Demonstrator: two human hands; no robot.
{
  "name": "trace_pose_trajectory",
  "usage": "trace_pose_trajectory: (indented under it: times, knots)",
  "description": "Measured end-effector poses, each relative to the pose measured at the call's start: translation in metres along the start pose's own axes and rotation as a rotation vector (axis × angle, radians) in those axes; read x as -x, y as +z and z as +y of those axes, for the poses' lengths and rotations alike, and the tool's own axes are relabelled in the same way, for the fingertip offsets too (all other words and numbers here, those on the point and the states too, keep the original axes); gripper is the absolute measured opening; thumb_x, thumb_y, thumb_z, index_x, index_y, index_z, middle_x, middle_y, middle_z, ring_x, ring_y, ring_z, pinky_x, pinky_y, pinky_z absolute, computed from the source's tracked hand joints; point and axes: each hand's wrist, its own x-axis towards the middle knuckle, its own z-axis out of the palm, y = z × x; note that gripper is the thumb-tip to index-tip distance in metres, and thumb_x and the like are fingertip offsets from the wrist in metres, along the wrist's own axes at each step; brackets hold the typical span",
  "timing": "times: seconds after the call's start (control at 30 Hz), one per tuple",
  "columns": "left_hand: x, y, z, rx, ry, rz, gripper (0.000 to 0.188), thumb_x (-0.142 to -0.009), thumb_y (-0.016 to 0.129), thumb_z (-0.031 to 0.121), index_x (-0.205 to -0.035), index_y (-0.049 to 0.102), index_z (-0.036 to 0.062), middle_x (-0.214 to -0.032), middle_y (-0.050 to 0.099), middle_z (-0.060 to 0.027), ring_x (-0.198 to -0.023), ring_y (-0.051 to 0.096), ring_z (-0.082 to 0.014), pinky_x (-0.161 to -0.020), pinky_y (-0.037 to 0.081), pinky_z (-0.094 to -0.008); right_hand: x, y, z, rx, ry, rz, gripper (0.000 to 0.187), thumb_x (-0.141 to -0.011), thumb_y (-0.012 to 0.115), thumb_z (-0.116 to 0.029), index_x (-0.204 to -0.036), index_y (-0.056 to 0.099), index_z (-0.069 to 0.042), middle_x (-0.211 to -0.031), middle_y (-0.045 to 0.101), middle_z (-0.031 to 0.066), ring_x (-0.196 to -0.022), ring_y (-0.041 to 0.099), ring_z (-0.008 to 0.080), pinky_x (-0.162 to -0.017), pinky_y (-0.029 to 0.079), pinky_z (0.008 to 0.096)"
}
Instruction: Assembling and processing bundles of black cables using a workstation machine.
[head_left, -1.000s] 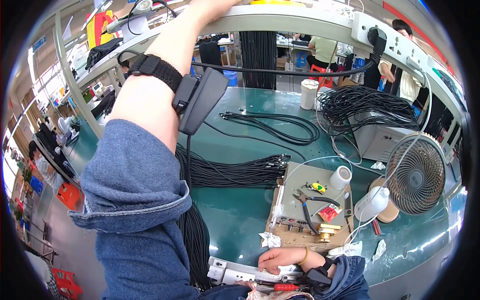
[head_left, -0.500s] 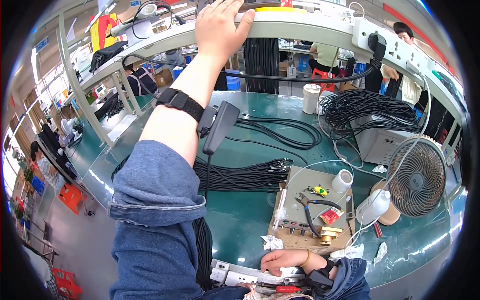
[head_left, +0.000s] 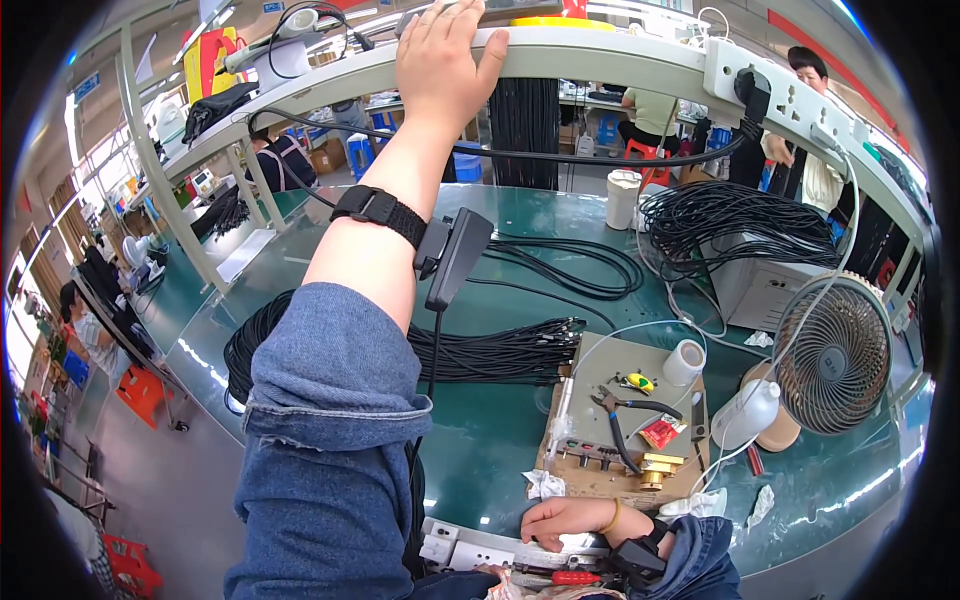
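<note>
My left hand (head_left: 445, 70) is raised to the shelf rail (head_left: 620, 62) at the top, fingers stretched and thumb apart. Its fingertips reach the edge of a dark flat object (head_left: 510, 10) that the picture's rim cuts off; no grip shows. Low at the table's near edge rests my right hand (head_left: 565, 520), fingers loosely bent and apart with nothing visible in them. Nearby are a white power strip (head_left: 480, 556) and a red-handled tool (head_left: 575, 578). Between my arms lies a bundle of black cables (head_left: 490, 350) with metal tips.
A board with a grey control box (head_left: 590, 400) carries blue-handled cutters (head_left: 625, 430), a yellow-green roll, a white cup (head_left: 685, 362) and a brass block (head_left: 660, 470). Rightward stand a white bottle (head_left: 745, 415) and a fan (head_left: 835, 355). Coiled cables (head_left: 740, 225) top a white case. Other people work beyond.
My left forearm and hand have shifted slightly right, the hand staying at the rail, and more of the cable bundle shows left of my sleeve. My right hand has not visibly moved.
</note>
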Motion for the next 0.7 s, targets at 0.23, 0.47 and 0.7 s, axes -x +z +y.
trace_pose_trajectory:
  times: [0.23, 0.47, 0.7]
  knots:
    - [0.003, -0.003, 0.002, 0.021, -0.017, -0.04, 0.041, -0.084, 0.057, 0.031, -0.113, 0.059, 0.0018, -0.117, 0.059, -0.0181, -0.112, 0.052, -0.0355, -0.099, 0.037, -0.0438, -0.001, -0.001, 0.003, 0.0, -0.026, -0.011, 0.025, -0.097, 0.044, -0.02, -0.096, 0.059, -0.001, -0.061, 0.058, 0.0007, -0.055, 0.055, 0.0073, -0.051, 0.042, 0.0215]
    - [0.018, 0.016, -0.005, -0.07, 0.028, 0.148, 0.033, -0.082, 0.055, 0.031, -0.108, 0.063, 0.0115, -0.112, 0.064, -0.0063, -0.108, 0.057, -0.0263, -0.101, 0.037, -0.0421, 0.001, 0.001, 0.0, -0.045, 0.024, 0.023, 0.023, -0.097, 0.046, -0.019, -0.097, 0.059, -0.001, -0.061, 0.054, -0.0014, -0.056, 0.051, 0.0055, -0.052, 0.038, 0.0203]
    - [0.019, 0.015, -0.004, -0.072, 0.025, 0.149, 0.032, -0.081, 0.055, 0.03, -0.106, 0.063, 0.0107, -0.111, 0.064, -0.0068, -0.108, 0.057, -0.0265, -0.1, 0.038, -0.0419, 0.0, -0.002, 0.003, -0.019, 0.018, 0.005, 0.025, -0.098, 0.044, -0.021, -0.097, 0.059, -0.001, -0.064, 0.058, -0.0005, -0.058, 0.056, 0.0068, -0.054, 0.043, 0.021]
